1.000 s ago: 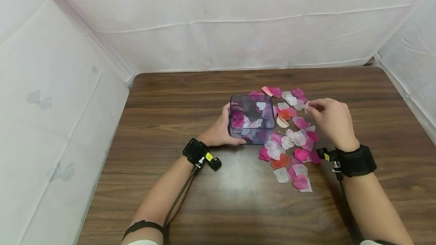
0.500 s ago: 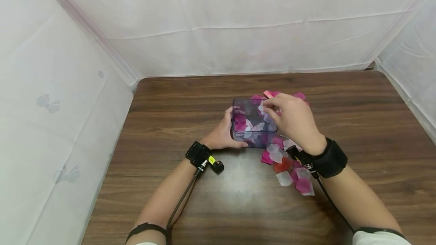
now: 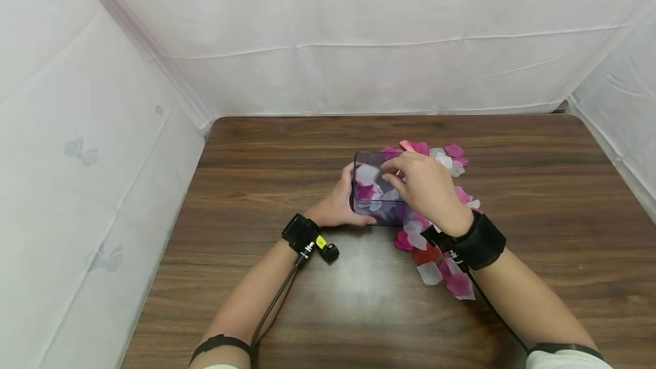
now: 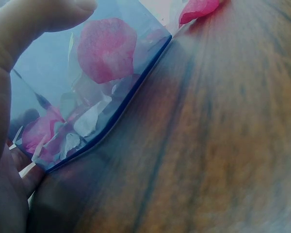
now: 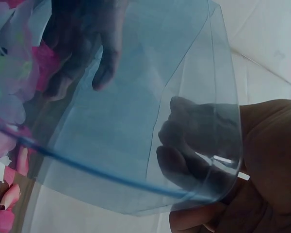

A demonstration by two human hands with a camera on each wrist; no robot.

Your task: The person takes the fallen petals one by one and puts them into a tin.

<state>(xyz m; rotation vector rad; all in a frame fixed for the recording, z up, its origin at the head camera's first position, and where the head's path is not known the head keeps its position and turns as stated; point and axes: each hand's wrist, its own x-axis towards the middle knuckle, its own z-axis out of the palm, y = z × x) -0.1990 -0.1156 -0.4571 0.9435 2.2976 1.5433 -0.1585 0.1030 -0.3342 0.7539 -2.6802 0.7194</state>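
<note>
My left hand point(image 3: 335, 204) grips the left side of a see-through grey-blue plastic box point(image 3: 360, 209), thumb at its near side. Pink and white petals lie inside, a pink petal point(image 4: 106, 51) showing through the wall in the left wrist view. My right hand point(image 3: 425, 187) is over the box's right side, thumb and fingertips apart with nothing between them. Left of those fingertips, a blurred white petal point(image 3: 367, 174) is within the box outline. Through the clear wall, the right wrist view shows my right hand point(image 5: 271, 155) at the rim and my left hand point(image 5: 87, 39) beyond.
Loose petals lie right of the box on the brown wooden table point(image 3: 277, 152), among them a red petal point(image 3: 426, 254), a white petal point(image 3: 429, 273) and a pink petal point(image 3: 458, 285). White sheeting point(image 3: 328, 78) hangs behind the table and along its sides.
My right hand has moved left from the loose petals to over the box, and its fingers have let go of a white petal. The left hand keeps its grip on the box.
</note>
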